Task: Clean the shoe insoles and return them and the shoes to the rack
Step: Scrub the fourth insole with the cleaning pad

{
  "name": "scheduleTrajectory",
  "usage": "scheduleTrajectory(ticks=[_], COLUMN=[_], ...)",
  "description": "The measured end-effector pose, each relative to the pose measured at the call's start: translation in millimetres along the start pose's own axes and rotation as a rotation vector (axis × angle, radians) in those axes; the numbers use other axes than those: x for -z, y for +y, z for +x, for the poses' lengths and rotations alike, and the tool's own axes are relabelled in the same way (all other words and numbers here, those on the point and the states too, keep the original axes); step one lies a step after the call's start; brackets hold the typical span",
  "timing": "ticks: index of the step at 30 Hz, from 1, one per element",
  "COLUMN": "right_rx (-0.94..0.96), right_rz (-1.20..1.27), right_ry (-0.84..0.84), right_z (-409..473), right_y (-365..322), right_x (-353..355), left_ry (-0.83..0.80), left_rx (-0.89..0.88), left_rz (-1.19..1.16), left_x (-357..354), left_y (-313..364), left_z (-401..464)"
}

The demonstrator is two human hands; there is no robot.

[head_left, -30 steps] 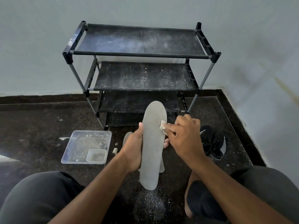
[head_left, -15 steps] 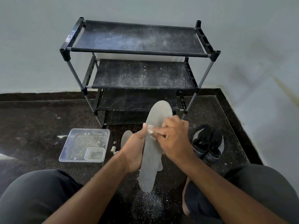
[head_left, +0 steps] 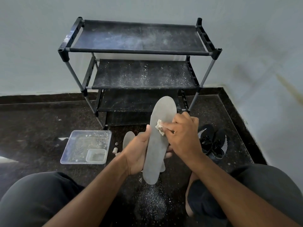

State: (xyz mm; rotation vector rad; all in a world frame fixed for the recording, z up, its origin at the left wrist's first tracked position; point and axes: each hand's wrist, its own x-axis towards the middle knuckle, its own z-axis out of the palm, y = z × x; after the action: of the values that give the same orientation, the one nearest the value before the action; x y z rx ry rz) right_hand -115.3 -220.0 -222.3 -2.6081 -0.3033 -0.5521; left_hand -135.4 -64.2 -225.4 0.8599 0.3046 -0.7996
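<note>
My left hand (head_left: 139,154) grips the insole (head_left: 158,136) around its middle, tilted up in front of the rack (head_left: 139,51). My right hand (head_left: 182,138) pinches a small wad of cloth (head_left: 159,128) against its upper half. I judge short, firm strokes toward the edge work best, so the grit falls on the floor (head_left: 41,122), clear of the shoes (head_left: 213,141).

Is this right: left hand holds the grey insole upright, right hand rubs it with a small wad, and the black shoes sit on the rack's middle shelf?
Not quite. In the head view the black shoes sit on the floor to the right of the rack, not on its middle shelf. The rest holds: left hand holds the grey insole upright, right hand rubs it with a small wad.
</note>
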Motion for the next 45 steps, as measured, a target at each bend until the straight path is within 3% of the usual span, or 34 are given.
scheduleTrajectory(ticks=[5, 11, 17, 25, 31, 36, 41, 45], right_rx=[0.187, 0.035, 0.141, 0.004, 0.172, 0.094, 0.206, 0.169], right_rz=[0.206, 0.071, 0.236, -0.040, 0.117, 0.058, 0.275, 0.119], right_ry=[-0.275, -0.061, -0.291, 0.008, -0.224, -0.091, -0.341, -0.179], right_z=[-13, -2, -14, 1, -11, 2, -13, -9], right_y=[-19, -10, -20, -4, -15, -9, -18, -10], right_x=[-8, -4, -8, 5, -2, 5, -6, -5], left_ry=[0.079, 0.079, 0.159, 0.175, 0.285, 0.285, 0.306, 0.372], left_rx=[-0.029, -0.048, -0.057, -0.095, -0.169, -0.187, -0.187, -0.169], left_rz=[-0.069, -0.067, -0.054, -0.039, 0.054, 0.044, 0.049, 0.095], left_x=[9, 1, 16, 10, 29, 25, 28, 24], left_y=[8, 3, 5, 4, 6, 8, 7, 0], left_z=[-2, -1, 3, 6, 10, 13, 9, 12])
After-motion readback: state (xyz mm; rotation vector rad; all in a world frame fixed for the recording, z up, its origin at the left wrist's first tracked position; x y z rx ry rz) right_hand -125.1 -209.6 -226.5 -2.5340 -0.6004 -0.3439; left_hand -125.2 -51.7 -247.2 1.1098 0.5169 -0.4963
